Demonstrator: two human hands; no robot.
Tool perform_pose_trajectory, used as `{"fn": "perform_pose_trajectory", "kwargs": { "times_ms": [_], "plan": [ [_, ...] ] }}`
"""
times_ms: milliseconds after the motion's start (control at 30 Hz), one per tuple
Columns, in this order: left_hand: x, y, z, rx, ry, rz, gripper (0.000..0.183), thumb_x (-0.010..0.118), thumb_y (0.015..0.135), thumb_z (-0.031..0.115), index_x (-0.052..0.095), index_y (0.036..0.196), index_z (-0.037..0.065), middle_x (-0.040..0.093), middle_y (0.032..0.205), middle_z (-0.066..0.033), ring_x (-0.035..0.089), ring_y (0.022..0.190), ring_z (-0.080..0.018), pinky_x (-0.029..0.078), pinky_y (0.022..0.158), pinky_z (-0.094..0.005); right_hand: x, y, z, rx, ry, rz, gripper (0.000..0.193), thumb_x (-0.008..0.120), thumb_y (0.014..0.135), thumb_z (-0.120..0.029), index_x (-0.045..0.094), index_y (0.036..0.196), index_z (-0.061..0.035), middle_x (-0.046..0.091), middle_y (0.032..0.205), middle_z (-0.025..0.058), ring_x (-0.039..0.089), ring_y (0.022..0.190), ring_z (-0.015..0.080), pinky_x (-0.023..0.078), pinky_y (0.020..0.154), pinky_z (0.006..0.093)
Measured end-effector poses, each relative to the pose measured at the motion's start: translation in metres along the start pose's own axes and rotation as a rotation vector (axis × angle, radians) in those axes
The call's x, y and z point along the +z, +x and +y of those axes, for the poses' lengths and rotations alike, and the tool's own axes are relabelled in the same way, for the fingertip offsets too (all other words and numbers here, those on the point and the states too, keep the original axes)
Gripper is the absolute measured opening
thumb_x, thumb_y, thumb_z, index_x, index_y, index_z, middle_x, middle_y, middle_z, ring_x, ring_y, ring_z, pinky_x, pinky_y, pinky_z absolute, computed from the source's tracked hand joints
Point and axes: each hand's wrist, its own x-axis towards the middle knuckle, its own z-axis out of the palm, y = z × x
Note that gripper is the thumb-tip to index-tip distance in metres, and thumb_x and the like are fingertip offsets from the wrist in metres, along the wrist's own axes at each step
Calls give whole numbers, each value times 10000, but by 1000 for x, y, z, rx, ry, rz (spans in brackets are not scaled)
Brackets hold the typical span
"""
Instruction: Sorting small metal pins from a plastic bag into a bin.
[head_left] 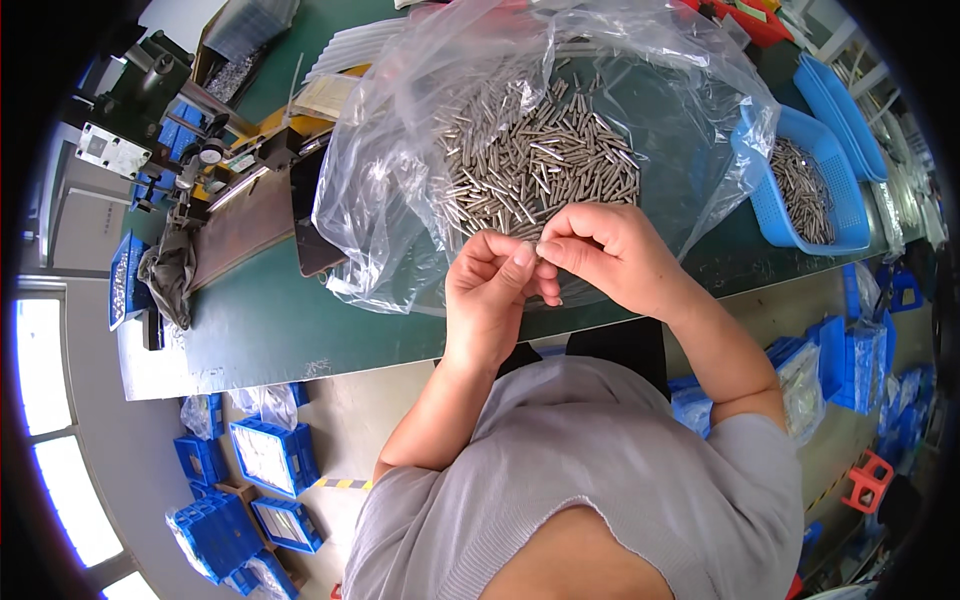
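Note:
Both my hands meet over the front edge of the green table, just in front of a heap of small metal pins (pixel 545 150). The pins lie on a large clear plastic bag (pixel 385 170), whose crumpled sides stand up around them. My left hand (pixel 490 285) is closed, thumb and fingertips pinched together. Against it, my right hand (pixel 610 255) pinches with thumb and forefinger. The fingertips almost touch, and whatever is between them is too small and covered to make out.
To the right stands a blue plastic basket (pixel 820 190) holding more metal pins. A measuring stand with a dial gauge (pixel 210 152) is at the left, near a grey cloth (pixel 170 275). Blue crates (pixel 275 455) sit on the floor, and a red stool (pixel 868 482) is at far right.

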Motion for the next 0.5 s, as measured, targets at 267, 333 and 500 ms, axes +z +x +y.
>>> {"fn": "perform_pose_trajectory", "kwargs": {
  "times_ms": [267,333,500],
  "plan": [
    [7,-6,2,34,63,55,63,541,897,56,510,869,9,594,768,-138,572,641,-192,493,584,-298,-27,-20,-15,-7,-4,352,72,647,819,-46,582,833,-18,527,672,-39,456,606,15,375,529,189],
    [3,-6,1,29,56,49,79,544,899,70,505,858,14,595,771,-137,569,636,-190,486,581,-295,-56,-29,-28,-68,-218,595,64,652,805,-40,597,830,-20,521,679,-48,443,603,7,356,526,178],
    [1,-6,1,28,63,31,77,541,900,72,497,867,18,591,772,-132,569,643,-187,481,586,-297,-141,-55,-30,191,-948,996,112,628,813,-155,614,838,-47,603,730,72,571,615,196,443,569,299]
  ]
}}
